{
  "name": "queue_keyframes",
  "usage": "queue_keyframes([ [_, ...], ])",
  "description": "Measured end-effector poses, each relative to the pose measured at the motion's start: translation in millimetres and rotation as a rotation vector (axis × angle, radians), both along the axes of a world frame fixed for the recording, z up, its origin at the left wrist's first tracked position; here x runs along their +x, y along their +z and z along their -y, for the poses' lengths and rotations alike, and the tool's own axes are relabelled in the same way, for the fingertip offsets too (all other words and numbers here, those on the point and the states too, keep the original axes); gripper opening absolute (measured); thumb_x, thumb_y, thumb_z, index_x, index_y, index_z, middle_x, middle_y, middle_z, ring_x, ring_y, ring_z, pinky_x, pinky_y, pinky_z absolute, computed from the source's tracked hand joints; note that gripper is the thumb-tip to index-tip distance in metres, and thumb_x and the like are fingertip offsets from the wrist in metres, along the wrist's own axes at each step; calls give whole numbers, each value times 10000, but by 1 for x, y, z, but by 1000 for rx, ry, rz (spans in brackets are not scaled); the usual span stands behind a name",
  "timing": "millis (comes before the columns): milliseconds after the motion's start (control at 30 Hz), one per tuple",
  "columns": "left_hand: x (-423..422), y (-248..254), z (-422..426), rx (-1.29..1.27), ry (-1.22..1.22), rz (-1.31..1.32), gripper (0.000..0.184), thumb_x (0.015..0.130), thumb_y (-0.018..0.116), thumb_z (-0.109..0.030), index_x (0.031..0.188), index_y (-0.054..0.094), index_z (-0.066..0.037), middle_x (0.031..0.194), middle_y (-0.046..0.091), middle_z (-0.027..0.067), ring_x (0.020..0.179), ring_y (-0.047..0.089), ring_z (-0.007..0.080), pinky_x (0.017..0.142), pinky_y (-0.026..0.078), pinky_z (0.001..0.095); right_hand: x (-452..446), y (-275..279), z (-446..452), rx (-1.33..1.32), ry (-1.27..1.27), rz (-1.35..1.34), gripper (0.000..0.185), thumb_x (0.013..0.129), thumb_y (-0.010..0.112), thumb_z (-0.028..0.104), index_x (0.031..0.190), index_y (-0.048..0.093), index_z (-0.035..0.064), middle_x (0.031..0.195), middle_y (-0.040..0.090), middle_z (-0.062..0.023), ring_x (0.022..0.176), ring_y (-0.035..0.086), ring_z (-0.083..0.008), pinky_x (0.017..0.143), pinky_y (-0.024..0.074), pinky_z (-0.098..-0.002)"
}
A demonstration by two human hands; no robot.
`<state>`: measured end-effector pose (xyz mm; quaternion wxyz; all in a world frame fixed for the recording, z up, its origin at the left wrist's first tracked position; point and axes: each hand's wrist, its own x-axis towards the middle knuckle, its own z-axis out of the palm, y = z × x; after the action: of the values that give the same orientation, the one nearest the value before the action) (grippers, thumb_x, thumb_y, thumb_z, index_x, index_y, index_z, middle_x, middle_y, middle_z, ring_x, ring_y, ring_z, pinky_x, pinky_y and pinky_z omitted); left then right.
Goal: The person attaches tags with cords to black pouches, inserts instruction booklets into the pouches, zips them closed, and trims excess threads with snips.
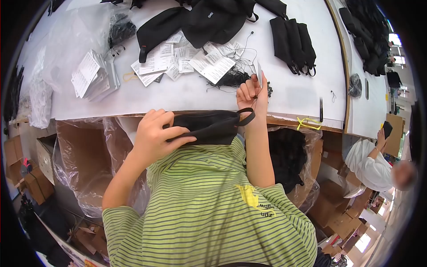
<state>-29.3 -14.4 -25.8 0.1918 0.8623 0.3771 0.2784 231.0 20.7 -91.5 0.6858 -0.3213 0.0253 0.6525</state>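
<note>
My left hand (pixel 155 135) grips the left end of a black fabric pouch (pixel 204 127), its fingers over the top and its thumb along the lower edge. The pouch lies across my front at the table's edge, with a fabric loop at its right end. To the right, my right hand (pixel 253 93) is raised beside that loop, pinching a white tag (pixel 259 73) seen nearly edge-on. A thin dark string runs down from this hand towards the loop. Behind it on the table is a tangle of black strings (pixel 233 78).
White printed tags (pixel 212 64) lie mid-table, with another stack (pixel 94 75) further left. Black pouches (pixel 291 44) sit at the back right, near tweezers (pixel 321 110) and a yellow ribbon (pixel 308 124). Plastic-lined boxes (pixel 84 155) stand below. A person (pixel 371 164) works at far right.
</note>
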Motion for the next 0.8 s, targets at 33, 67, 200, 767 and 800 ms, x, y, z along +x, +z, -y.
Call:
queue_keyframes([
  [33,0,0,1,-10,-5,-3,231,594,817,-304,711,705,-138,626,387,-4,594,408,169,556,299,307,0,-1,-2,15,14,43,291,957,529,331,776,502,105,522,282,23,462,243,-86,431,228,-232],
  [67,-1,1,2,-21,-9,-5,230,590,816,-299,721,712,-141,630,378,-2,604,400,170,566,294,307,1,-1,-4,14,-23,163,294,954,541,311,746,493,110,507,278,38,449,238,-76,426,222,-234],
  [200,-1,4,-2,-43,-1,-63,235,598,809,-311,735,718,-144,664,374,9,631,389,175,583,285,310,12,22,-12,59,-131,677,330,900,644,228,618,526,104,466,366,102,394,265,-42,398,213,-254],
  [767,20,7,-11,79,-214,4,251,664,759,-299,739,605,-115,1173,589,10,1123,515,241,941,383,414,-20,77,42,324,1039,1690,252,803,703,343,763,740,97,521,582,-82,448,539,-248,474,421,-320],
  [800,19,3,-10,78,-258,-9,253,664,758,-301,742,605,-116,1152,595,11,1122,517,239,944,385,415,-20,73,45,427,1102,1738,261,810,695,352,762,741,99,529,586,-83,457,541,-249,483,423,-323],
])
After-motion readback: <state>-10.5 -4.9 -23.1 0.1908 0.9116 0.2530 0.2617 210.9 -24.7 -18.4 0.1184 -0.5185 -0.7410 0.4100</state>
